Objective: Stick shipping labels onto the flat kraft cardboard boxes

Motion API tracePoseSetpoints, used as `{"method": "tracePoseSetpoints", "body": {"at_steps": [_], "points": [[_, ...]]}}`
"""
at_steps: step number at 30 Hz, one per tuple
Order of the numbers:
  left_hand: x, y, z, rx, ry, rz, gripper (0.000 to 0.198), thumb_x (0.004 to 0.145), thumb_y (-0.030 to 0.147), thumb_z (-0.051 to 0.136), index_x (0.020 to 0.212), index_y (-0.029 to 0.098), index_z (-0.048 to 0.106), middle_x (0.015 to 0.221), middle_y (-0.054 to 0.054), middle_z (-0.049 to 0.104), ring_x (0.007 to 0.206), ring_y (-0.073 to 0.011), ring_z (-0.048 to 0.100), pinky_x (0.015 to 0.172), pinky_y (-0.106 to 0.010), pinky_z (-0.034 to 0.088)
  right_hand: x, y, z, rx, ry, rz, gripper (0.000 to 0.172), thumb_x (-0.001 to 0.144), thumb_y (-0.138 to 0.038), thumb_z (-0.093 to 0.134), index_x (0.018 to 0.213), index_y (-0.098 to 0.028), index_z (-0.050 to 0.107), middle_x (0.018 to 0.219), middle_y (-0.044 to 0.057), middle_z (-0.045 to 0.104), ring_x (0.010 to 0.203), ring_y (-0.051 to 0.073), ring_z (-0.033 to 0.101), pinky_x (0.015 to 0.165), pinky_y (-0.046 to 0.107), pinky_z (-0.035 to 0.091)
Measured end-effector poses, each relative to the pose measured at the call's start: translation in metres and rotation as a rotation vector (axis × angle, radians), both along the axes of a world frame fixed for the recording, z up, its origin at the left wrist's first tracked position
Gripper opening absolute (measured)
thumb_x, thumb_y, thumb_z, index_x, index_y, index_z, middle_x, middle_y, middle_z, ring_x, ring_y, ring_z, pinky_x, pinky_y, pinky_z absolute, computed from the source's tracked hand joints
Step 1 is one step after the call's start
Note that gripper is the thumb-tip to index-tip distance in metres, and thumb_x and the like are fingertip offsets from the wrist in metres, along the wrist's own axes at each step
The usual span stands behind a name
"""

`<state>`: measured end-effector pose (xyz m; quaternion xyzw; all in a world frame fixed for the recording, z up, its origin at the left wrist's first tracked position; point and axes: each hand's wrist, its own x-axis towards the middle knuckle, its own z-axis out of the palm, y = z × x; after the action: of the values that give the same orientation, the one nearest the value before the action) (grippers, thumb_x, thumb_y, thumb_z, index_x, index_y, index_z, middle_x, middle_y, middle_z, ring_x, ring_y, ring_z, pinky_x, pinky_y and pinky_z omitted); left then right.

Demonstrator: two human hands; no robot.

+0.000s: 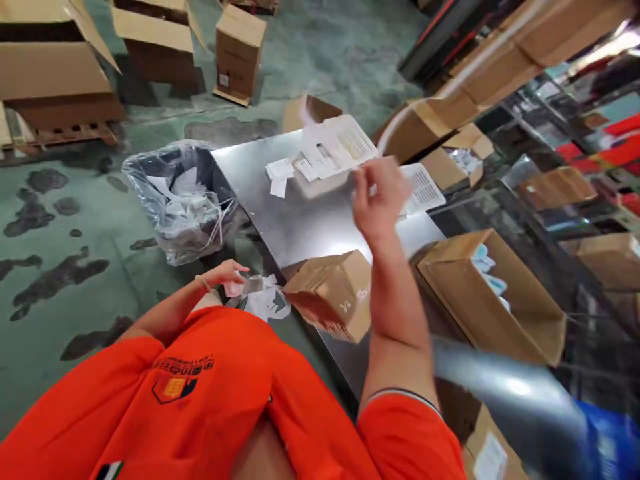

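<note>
My left hand is low at the table's near left edge, fingers curled around crumpled white and clear plastic wrapping. Its index finger sticks out to the right. Over the metal table, my right hand is raised with its fingers closed and slightly blurred. A small white bit shows at the fingers, too small to name. Behind that hand lie a white printed sheet and several small white cards. Another printed white sheet is just to its right. A stack of folded cardboard sits between my arms.
A plastic-lined bin with paper scraps stands left of the table. An open carton holding pale blue items is at right. Cartons rest on a pallet at the back left. A white hose or cable crosses the upper right.
</note>
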<state>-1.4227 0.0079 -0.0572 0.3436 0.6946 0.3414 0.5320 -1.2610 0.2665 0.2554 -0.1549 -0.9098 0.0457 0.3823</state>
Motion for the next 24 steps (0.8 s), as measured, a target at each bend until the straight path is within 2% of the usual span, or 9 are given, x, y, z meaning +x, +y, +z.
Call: {"method": "tracePoseSetpoints", "body": {"at_steps": [2,5,8,11,14,16,18,21,24], "points": [[-0.006,-0.019,-0.004,0.049,-0.151,0.101,0.062,0.063,0.04,0.088,0.118,0.011,0.087,0.052,0.009,0.048,0.053,-0.0109,0.037,0.056,-0.026,0.031,-0.085,-0.025,-0.055,-0.051,-0.124,0.212,0.069,0.115,-0.064,0.024,0.094,-0.022,0.075,0.099,0.015,0.071,0.103,0.03,0.07,0.094,0.056,0.06],[-0.017,-0.046,-0.008,0.137,-0.298,0.243,0.055,0.064,0.054,0.089,0.101,0.012,0.088,0.059,0.002,0.058,0.058,-0.0129,0.043,0.057,-0.027,0.033,-0.182,-0.056,-0.147,-0.193,-0.347,0.366,0.046,0.117,-0.047,0.035,0.106,-0.024,0.073,0.114,0.014,0.071,0.117,0.029,0.065,0.108,0.05,0.056],[-0.028,-0.068,-0.011,0.146,-0.321,0.328,0.051,0.061,0.063,0.09,0.08,0.016,0.085,0.064,-0.004,0.067,0.062,-0.0164,0.051,0.059,-0.029,0.038,-0.246,-0.073,-0.226,-0.375,-0.54,0.39,0.029,0.114,-0.03,0.044,0.104,-0.022,0.071,0.118,0.012,0.071,0.12,0.026,0.063,0.112,0.041,0.051],[-0.038,-0.081,-0.009,0.132,-0.304,0.348,0.053,0.063,0.067,0.089,0.081,0.017,0.085,0.071,-0.006,0.072,0.067,-0.0189,0.056,0.061,-0.03,0.042,-0.281,-0.077,-0.276,-0.573,-0.7,0.334,0.021,0.108,-0.018,0.052,0.102,-0.019,0.072,0.122,0.012,0.074,0.119,0.023,0.064,0.114,0.038,0.05],[-0.05,-0.081,-0.002,0.115,-0.32,0.343,0.053,0.065,0.066,0.088,0.088,0.019,0.086,0.079,-0.008,0.076,0.071,-0.0208,0.062,0.063,-0.03,0.048,-0.291,-0.074,-0.293,-0.711,-0.714,0.222,0.022,0.098,-0.012,0.066,0.119,-0.017,0.073,0.146,0.015,0.069,0.115,0.022,0.069,0.11,0.039,0.054],[-0.059,-0.073,0.006,0.126,-0.349,0.313,0.055,0.061,0.061,0.092,0.096,0.019,0.086,0.093,-0.01,0.08,0.081,-0.0242,0.068,0.071,-0.033,0.055,-0.281,-0.074,-0.29,-0.803,-0.639,0.134,0.038,0.093,-0.014,0.075,0.131,-0.018,0.071,0.162,0.016,0.059,0.113,0.023,0.071,0.106,0.041,0.057],[-0.066,-0.061,0.018,0.146,-0.359,0.263,0.062,0.057,0.054,0.096,0.108,0.021,0.085,0.106,-0.011,0.082,0.093,-0.0279,0.073,0.082,-0.037,0.061,-0.257,-0.078,-0.281,-0.921,-0.492,0.099,0.038,0.097,-0.025,0.076,0.134,-0.019,0.071,0.162,0.014,0.059,0.111,0.023,0.073,0.104,0.041,0.06],[-0.073,-0.035,0.041,0.184,-0.303,0.183,0.07,0.061,0.051,0.095,0.124,0.024,0.082,0.117,-0.01,0.082,0.103,-0.0303,0.075,0.092,-0.041,0.063,-0.186,-0.095,-0.264,-1.066,-0.199,0.09,0.037,0.108,-0.045,0.059,0.136,-0.023,0.069,0.146,0.009,0.07,0.107,0.021,0.075,0.101,0.039,0.064],[-0.072,-0.004,0.07,0.27,-0.191,0.099,0.059,0.069,0.05,0.09,0.123,0.027,0.084,0.12,-0.01,0.082,0.108,-0.0315,0.076,0.096,-0.042,0.063,-0.074,-0.124,-0.244,-0.98,0.025,-0.184,0.039,0.109,-0.051,0.045,0.129,-0.028,0.07,0.127,0.009,0.076,0.11,0.026,0.076,0.103,0.046,0.065]]}}
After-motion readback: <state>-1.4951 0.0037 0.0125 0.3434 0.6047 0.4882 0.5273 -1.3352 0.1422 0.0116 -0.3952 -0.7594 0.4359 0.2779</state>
